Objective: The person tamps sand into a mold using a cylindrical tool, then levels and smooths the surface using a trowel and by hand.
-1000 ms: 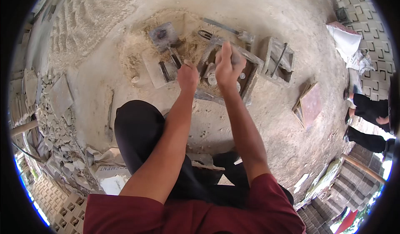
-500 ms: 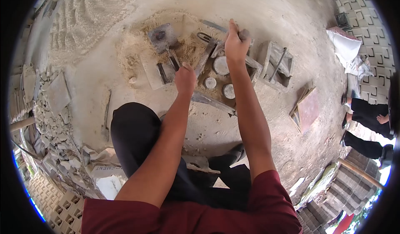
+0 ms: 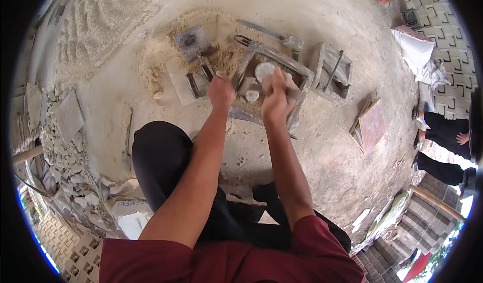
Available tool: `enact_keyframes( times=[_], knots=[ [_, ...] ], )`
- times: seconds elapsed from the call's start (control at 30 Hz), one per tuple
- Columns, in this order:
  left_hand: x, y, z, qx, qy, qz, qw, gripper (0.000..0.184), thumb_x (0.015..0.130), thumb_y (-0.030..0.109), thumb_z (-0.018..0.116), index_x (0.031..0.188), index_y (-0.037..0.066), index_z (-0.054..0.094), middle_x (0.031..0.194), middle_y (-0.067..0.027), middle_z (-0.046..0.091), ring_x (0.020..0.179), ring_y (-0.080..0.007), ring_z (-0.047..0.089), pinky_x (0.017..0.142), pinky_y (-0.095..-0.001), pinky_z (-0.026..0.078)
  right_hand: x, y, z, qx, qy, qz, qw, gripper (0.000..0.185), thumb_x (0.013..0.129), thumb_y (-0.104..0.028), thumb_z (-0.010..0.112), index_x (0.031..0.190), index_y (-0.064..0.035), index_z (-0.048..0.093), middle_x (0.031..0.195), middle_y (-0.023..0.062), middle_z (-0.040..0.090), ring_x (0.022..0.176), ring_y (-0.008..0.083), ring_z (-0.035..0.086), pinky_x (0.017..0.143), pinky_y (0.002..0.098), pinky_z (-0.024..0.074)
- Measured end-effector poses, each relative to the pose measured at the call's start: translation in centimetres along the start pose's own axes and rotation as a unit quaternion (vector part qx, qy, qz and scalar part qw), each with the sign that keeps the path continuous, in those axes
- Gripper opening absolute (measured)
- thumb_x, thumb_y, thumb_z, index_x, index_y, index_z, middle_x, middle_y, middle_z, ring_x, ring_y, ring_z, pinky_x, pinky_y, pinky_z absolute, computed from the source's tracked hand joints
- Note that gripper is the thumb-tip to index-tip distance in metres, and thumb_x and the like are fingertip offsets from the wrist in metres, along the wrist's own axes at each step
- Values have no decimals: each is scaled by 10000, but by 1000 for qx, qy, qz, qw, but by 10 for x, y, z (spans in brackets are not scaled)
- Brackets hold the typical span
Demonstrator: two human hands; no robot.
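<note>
- While the right hand (image 3: 276, 99) hung over the low frame (image 3: 296, 64), two pale round pieces could be seen inside it: a big one (image 3: 264, 71) and a small one (image 3: 252, 95).
- Those round pieces sat in the frame already, so that bit looked done.
- The brown tool (image 3: 249, 85) was up in the hand and not put down, so I think the work was only part way along. How much was left, I could not tell.
- The right hand was wrapped tight around the brown tool, but both were blurry, so the tool's true shape was hard to see.
- The big round piece was just past the right hand, on the far side. The small one was just left of that hand, close to the tool.
- The left hand (image 3: 221, 91) was curled up at the left side of the frame, but I could not tell if it was squeezing anything.
- Next to the left hand lay a trowel (image 3: 192, 42) with a black handle, and a pale slab (image 3: 176, 79) with a dark bar (image 3: 193, 85) on top.
- Just right of the frame sat a small box (image 3: 317, 84) with a thin rod (image 3: 334, 72) leaning across it.
</note>
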State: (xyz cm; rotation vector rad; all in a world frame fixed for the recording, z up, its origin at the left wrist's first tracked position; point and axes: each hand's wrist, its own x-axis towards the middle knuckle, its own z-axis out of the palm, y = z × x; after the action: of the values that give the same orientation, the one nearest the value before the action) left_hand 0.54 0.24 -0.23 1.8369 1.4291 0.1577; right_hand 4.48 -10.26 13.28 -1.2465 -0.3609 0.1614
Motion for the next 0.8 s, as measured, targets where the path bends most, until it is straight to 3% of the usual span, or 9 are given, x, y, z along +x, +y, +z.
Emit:
enact_keyframes(
  times=[0.1,0.17,0.3,0.33,0.5,0.57,0.6,0.73,0.8],
  knots=[
    [-1,-4,-2,4,-1,-9,1000,609,982,341,251,788,-85,640,813,-317,622,819,-489,594,770,-542,465,-18,3,-4,107,-17,-15,994,371,949,-72,447,589,-67,358,500,-14,314,475,83,264,486,279,224],
    [-3,-2,2,0,-2,6,1000,619,988,343,238,789,-77,648,799,-296,636,803,-474,606,759,-537,481,-25,22,-6,-58,-18,47,997,376,945,-91,454,588,-73,335,508,-17,298,474,80,240,476,279,214],
    [1,-6,2,3,34,29,999,620,981,350,245,776,-79,642,799,-305,630,810,-484,602,769,-545,477,-40,-1,-1,47,-17,-3,999,359,945,-128,467,613,-53,352,562,-19,329,522,76,271,476,273,208],
    [-1,-7,2,-6,36,45,998,618,978,351,248,776,-80,641,805,-310,629,813,-486,601,772,-547,475,-37,15,-2,-93,-70,-50,992,341,943,-114,448,621,-54,354,563,-14,338,516,74,275,470,273,210],
    [1,-3,4,7,30,19,999,611,976,347,254,785,-78,649,811,-317,626,823,-484,603,778,-543,475,-35,13,0,-6,3,19,1000,354,952,-135,439,617,-58,354,561,-17,348,517,70,314,445,262,221],
    [-2,-7,2,17,28,18,999,610,976,347,255,789,-76,652,814,-318,626,827,-482,604,780,-540,476,-36,42,-6,-162,-1,-50,985,405,936,-167,533,582,-36,389,518,-22,412,510,56,372,432,291,292],
    [0,-7,5,13,28,10,999,608,976,349,256,793,-72,655,820,-317,628,831,-479,605,784,-538,476,-33,42,-2,-202,-19,-14,979,380,939,-138,530,597,-28,408,508,-2,417,517,63,366,434,297,303],
    [2,-5,5,12,23,15,1000,602,977,355,262,807,-62,661,841,-313,631,843,-472,607,796,-534,475,-6,-5,21,-79,60,-22,995,329,954,-115,502,653,0,439,497,15,411,520,68,306,436,293,274],
    [-1,-3,0,8,19,-2,1000,599,977,354,264,805,-62,660,843,-311,632,846,-472,607,799,-531,476,12,28,15,-150,11,-31,988,344,960,-126,497,644,-4,435,502,-3,411,519,59,308,438,287,269]
  ],
)
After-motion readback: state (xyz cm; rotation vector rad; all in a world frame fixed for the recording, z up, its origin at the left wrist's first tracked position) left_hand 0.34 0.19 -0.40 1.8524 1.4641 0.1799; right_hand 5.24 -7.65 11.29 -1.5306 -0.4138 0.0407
